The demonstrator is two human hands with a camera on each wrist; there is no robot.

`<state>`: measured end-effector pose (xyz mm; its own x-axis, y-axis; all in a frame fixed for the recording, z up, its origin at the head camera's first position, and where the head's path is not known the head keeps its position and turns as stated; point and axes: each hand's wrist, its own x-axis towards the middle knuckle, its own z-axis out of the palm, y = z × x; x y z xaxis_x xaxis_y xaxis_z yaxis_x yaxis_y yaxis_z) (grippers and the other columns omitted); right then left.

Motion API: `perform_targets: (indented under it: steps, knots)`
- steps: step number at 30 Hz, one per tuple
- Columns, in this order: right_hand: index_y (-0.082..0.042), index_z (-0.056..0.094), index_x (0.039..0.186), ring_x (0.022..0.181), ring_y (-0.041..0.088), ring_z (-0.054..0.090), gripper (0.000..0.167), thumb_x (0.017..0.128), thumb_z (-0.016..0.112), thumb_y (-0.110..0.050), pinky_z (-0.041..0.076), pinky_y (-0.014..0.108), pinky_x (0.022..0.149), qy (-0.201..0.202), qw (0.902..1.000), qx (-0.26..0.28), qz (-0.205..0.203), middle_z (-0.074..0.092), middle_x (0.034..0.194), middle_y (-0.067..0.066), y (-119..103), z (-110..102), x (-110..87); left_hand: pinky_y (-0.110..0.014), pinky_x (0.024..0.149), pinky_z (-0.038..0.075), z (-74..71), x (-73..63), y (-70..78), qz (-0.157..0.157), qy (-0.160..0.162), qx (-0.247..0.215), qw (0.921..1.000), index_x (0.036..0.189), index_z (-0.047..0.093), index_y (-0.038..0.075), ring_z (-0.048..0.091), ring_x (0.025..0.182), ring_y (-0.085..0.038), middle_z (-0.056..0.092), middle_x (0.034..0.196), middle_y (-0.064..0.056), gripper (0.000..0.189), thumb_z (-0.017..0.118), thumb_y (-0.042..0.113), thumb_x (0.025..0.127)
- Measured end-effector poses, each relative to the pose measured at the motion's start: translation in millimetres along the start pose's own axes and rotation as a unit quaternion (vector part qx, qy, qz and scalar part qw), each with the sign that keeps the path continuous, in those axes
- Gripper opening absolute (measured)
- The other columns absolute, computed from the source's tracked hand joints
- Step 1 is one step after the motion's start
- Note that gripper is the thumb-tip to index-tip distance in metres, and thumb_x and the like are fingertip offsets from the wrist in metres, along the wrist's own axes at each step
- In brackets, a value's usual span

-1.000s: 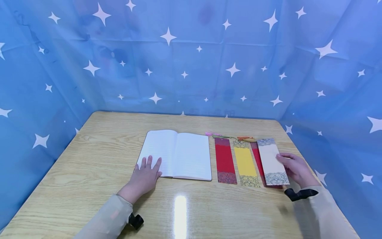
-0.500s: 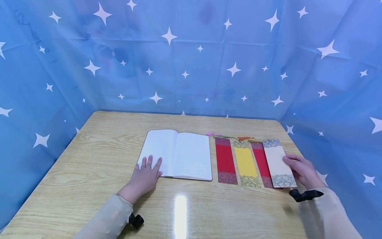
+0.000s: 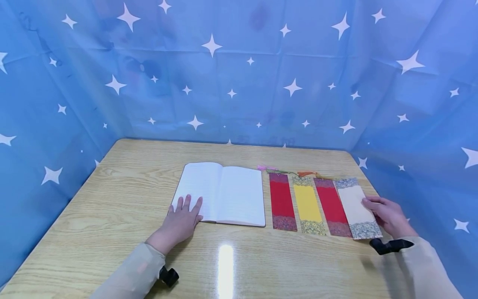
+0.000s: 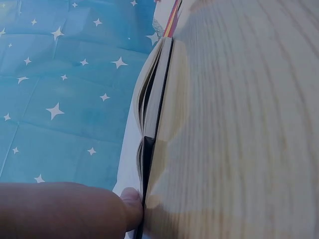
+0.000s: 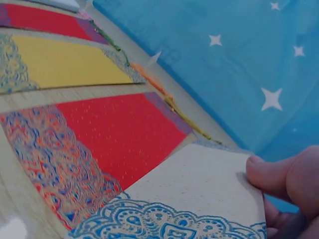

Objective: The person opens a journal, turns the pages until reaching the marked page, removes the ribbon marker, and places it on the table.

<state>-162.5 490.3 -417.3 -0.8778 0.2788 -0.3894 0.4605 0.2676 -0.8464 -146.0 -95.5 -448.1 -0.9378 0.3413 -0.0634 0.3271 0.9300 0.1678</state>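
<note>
An open notebook (image 3: 240,195) with blank-looking lined pages lies mid-table. My left hand (image 3: 178,224) rests spread on its left page, and in the left wrist view a thumb (image 4: 130,206) lies at the page's lower edge. At the right, my right hand (image 3: 388,214) pinches the right edge of a cream bookmark (image 3: 352,203) with blue patterned ends. The right wrist view shows the thumb (image 5: 266,174) on top of this bookmark, which overlaps a red bookmark (image 5: 114,139) beside it.
Left of that red bookmark lie a yellow bookmark (image 3: 307,203) and another red bookmark (image 3: 281,201). Pink, green and orange tassels (image 3: 307,173) trail along their far ends. A blue star-patterned cloth (image 3: 239,74) hangs behind the wooden table (image 3: 261,261).
My right hand has moved the cream bookmark to the right and slightly nearer, uncovering more of the red bookmark under it. My left hand stays on the notebook.
</note>
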Motion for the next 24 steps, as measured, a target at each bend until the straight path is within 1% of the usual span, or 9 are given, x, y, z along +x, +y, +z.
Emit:
perform_targets:
  steps: [2,4,7,9,12,14,17,20,24]
  knots:
    - [-0.011,0.051,0.123,0.072,0.012,0.056,0.052,0.085,0.064,-0.043,0.050,0.029,0.064,0.011,0.9997,-0.022,-0.001,0.056,0.084,-0.010,1,-1,1.8,-0.067,0.097,0.025,-0.6,0.4,-0.5,0.000,0.000,-0.008,1.0000,0.146,0.029,0.008,0.022,0.130,-0.051,0.025,0.144,-0.032,0.053,0.038,0.033,0.100]
    - [-0.003,0.044,0.131,0.073,0.014,0.056,0.064,0.087,0.061,-0.045,0.051,0.029,0.063,0.022,0.9983,-0.053,-0.005,0.056,0.091,-0.003,2,0,3.5,-0.067,0.097,0.025,-2.1,1.1,-1.2,0.001,-0.002,-0.016,0.9999,0.146,0.029,0.008,0.023,0.130,-0.051,0.025,0.144,-0.031,0.054,0.038,0.033,0.100]
    - [0.002,0.039,0.135,0.075,0.017,0.055,0.071,0.088,0.058,-0.048,0.050,0.028,0.061,0.035,0.9938,-0.105,-0.017,0.053,0.103,0.009,4,0,4.8,-0.067,0.097,0.025,-5.9,1.3,-2.3,0.003,-0.005,-0.034,0.9994,0.146,0.030,0.008,0.023,0.129,-0.051,0.026,0.144,-0.031,0.054,0.040,0.034,0.100]
    - [0.005,0.040,0.133,0.076,0.018,0.054,0.072,0.088,0.056,-0.049,0.048,0.026,0.058,0.044,0.9887,-0.139,-0.034,0.049,0.110,0.016,6,0,4.6,-0.067,0.096,0.025,-8.2,1.3,-3.1,0.004,-0.009,-0.047,0.9989,0.146,0.030,0.008,0.024,0.129,-0.051,0.026,0.144,-0.031,0.054,0.041,0.034,0.099]
    - [0.007,0.045,0.128,0.078,0.021,0.052,0.067,0.090,0.054,-0.047,0.046,0.026,0.056,0.059,0.9786,-0.186,-0.064,0.048,0.111,0.023,7,1,4.5,-0.067,0.096,0.024,-9.8,0.5,-5.1,0.004,-0.013,-0.061,0.9980,0.146,0.030,0.008,0.023,0.129,-0.052,0.025,0.144,-0.031,0.056,0.043,0.035,0.099]
    - [0.009,0.047,0.125,0.082,0.026,0.050,0.064,0.091,0.052,-0.045,0.045,0.028,0.057,0.069,0.9717,-0.212,-0.077,0.046,0.113,0.027,9,1,4.7,-0.068,0.097,0.023,-10.2,0.0,-6.6,0.005,-0.018,-0.070,0.9974,0.146,0.029,0.008,0.021,0.130,-0.052,0.023,0.145,-0.031,0.058,0.044,0.036,0.098]
    - [0.009,0.047,0.124,0.091,0.035,0.044,0.063,0.092,0.051,-0.045,0.041,0.031,0.062,0.078,0.9663,-0.235,-0.069,0.042,0.117,0.031,10,3,6.2,-0.067,0.098,0.023,-11.0,-1.2,-8.9,0.009,-0.022,-0.080,0.9965,0.147,0.028,0.009,0.019,0.131,-0.051,0.021,0.146,-0.030,0.064,0.049,0.041,0.095]
    - [0.009,0.048,0.123,0.097,0.040,0.040,0.062,0.093,0.051,-0.045,0.038,0.036,0.067,0.088,0.9614,-0.253,-0.064,0.041,0.119,0.033,10,4,7.2,-0.066,0.098,0.023,-12.4,-2.2,-10.6,0.012,-0.023,-0.087,0.9959,0.147,0.027,0.011,0.018,0.132,-0.049,0.020,0.147,-0.029,0.071,0.054,0.044,0.091]
    - [0.009,0.051,0.118,0.094,0.039,0.042,0.054,0.094,0.051,-0.039,0.038,0.036,0.066,0.106,0.9546,-0.270,-0.065,0.046,0.112,0.030,11,8,6.6,-0.065,0.098,0.025,-13.2,-2.7,-12.4,0.020,-0.016,-0.085,0.9961,0.147,0.028,0.011,0.021,0.131,-0.050,0.022,0.146,-0.029,0.075,0.059,0.044,0.088]
